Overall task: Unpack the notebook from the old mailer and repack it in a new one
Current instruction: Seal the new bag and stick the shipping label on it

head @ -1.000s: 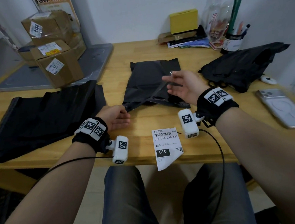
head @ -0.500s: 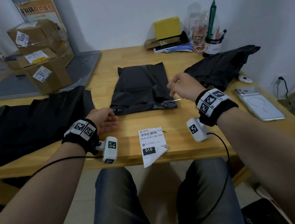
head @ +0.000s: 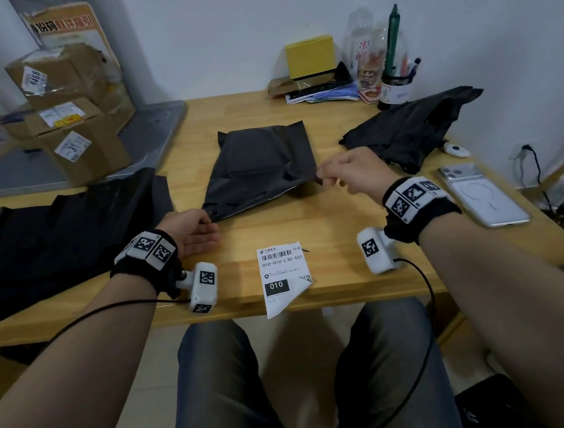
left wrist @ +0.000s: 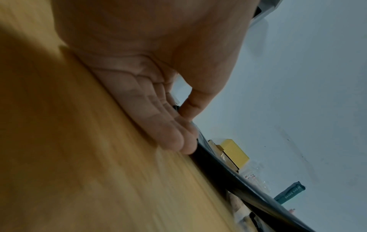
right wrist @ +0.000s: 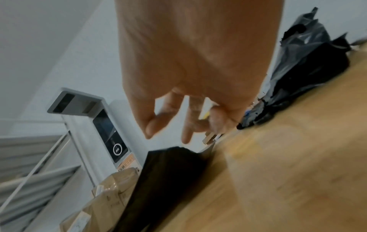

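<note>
A black mailer (head: pixel 263 167) lies flat in the middle of the wooden table (head: pixel 326 227), its mouth towards me. My left hand (head: pixel 206 218) rests on the table and pinches the mailer's near left corner; the left wrist view shows the thumb pressing the black edge (left wrist: pixel 228 174) against the fingers of the left hand (left wrist: pixel 186 125). My right hand (head: pixel 323 177) pinches the near right corner and lifts the edge a little, so a pale underside shows. In the right wrist view the right hand (right wrist: pixel 166 125) hovers over the mailer (right wrist: pixel 168 172). No notebook is visible.
A pile of flat black mailers (head: pixel 64 233) lies at the left and a crumpled black mailer (head: pixel 409 127) at the right. A white shipping label (head: pixel 282 275) hangs over the front edge. A phone (head: pixel 480 193), cardboard boxes (head: pixel 76 143) and a pen cup (head: pixel 395 84) stand around.
My right hand has come down from above the mailer's middle to its near right corner and now lifts that edge. The left hand has stayed on the near left corner.
</note>
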Motion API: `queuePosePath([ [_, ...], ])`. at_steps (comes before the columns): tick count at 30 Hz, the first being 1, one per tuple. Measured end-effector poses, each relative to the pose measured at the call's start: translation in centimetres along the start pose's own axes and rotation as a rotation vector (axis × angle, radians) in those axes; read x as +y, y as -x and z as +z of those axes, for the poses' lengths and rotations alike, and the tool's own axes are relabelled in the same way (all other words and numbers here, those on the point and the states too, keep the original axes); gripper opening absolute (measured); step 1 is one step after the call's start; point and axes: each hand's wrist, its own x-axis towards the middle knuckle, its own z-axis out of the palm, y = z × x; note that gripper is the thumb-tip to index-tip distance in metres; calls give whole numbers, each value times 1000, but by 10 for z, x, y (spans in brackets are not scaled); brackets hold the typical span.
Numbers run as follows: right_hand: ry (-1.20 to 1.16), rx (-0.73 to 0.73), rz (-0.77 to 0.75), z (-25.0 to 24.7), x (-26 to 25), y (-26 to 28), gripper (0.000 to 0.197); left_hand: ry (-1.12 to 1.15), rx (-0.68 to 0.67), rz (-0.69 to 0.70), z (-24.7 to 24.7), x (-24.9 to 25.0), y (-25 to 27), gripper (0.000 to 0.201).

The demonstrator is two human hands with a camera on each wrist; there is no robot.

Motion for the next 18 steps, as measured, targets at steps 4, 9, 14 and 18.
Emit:
queuePosePath([
  [4,-281,62,0,-1,-1,3,19,1,-14,-1,0,0,1,12],
  [9,-249,106,25,-2,2,-1,20,9,-29,21,-2,2,1,19],
  [14,90,127,15,-3,4,-8,32,-122,22,58,-3,4,-6,12],
  [18,295,90,50,-4,0,-7,27,-164,42,89,-6,5,-14,19],
])
